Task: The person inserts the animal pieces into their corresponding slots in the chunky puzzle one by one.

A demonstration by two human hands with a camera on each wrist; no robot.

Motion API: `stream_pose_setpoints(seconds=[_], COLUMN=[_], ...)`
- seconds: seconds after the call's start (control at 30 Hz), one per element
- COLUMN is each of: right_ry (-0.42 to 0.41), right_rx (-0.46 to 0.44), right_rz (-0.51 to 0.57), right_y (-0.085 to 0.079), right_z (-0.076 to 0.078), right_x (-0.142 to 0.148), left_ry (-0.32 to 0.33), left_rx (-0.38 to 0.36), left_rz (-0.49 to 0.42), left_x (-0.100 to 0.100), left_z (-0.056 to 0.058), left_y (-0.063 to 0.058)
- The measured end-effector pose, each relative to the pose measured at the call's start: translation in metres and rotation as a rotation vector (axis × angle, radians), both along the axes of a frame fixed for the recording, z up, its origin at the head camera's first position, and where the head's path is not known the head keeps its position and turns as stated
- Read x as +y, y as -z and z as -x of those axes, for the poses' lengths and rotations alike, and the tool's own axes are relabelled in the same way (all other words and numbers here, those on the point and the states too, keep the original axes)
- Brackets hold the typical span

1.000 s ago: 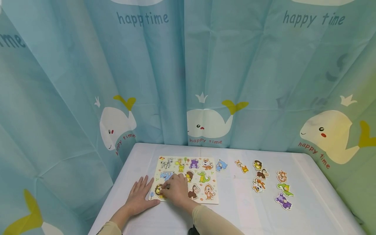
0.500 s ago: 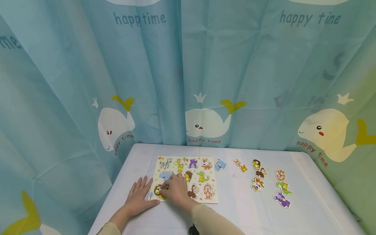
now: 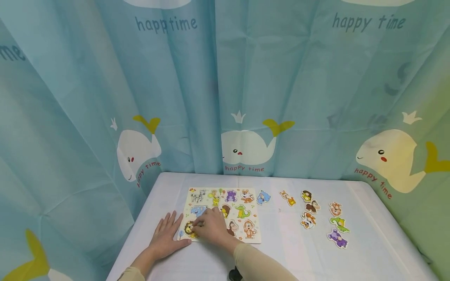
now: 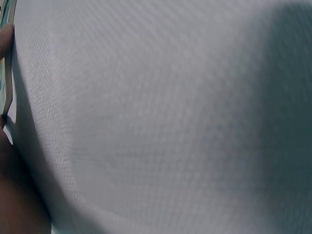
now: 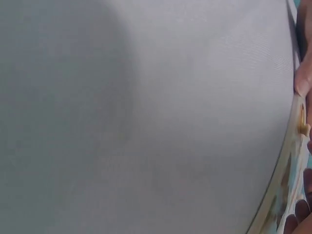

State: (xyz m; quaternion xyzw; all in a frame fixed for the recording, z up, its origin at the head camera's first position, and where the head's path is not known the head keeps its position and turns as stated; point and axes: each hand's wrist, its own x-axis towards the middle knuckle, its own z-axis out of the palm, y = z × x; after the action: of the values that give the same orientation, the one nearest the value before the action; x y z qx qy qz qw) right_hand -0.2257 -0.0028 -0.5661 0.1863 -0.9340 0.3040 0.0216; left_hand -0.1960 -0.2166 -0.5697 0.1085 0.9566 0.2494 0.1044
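A puzzle board (image 3: 258,218) printed with colourful animals lies flat on the white table. My right hand (image 3: 212,228) reaches over it and pinches the knob of a lion puzzle piece (image 3: 189,227) at the board's lower left spot. In the right wrist view, a small knob (image 5: 304,129) stands up from the board beside the fingertips. My left hand (image 3: 165,238) lies with spread fingers on the table along the board's left edge, its thumb at the lower left corner. The right hand hides part of the bottom and middle rows.
Right of the board lie loose knobbed pieces: a blue one (image 3: 263,197), a kangaroo (image 3: 288,198), a hedgehog (image 3: 306,195), a gorilla (image 3: 312,207), a tiger (image 3: 308,221), a monkey (image 3: 335,209), a crocodile (image 3: 340,224) and a purple hippo (image 3: 337,238). A whale-print curtain (image 3: 197,97) hangs behind.
The head view has shifted slightly. My right forearm has edged a little to the right while the fingers stay on the lion piece; the left hand keeps its place by the board.
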Motion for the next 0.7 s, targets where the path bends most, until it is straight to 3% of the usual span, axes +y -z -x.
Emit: stream_pose_setpoints(seconds=[0.23, 0.4, 0.7], right_ry=[0.005, 0.023, 0.081], right_rx=[0.043, 0.002, 0.033], right_rz=[0.022, 0.105, 0.223], right_y=[-0.009, -0.017, -0.018], right_z=[0.001, 0.002, 0.014], right_x=[0.016, 0.031, 0.077], left_ry=[-0.005, -0.007, -0.022], left_rx=[0.024, 0.045, 0.004], left_rz=[-0.022, -0.017, 0.018], left_x=[0.002, 0.003, 0.003], left_z=[-0.001, -0.001, -0.001], left_y=[0.000, 0.003, -0.002])
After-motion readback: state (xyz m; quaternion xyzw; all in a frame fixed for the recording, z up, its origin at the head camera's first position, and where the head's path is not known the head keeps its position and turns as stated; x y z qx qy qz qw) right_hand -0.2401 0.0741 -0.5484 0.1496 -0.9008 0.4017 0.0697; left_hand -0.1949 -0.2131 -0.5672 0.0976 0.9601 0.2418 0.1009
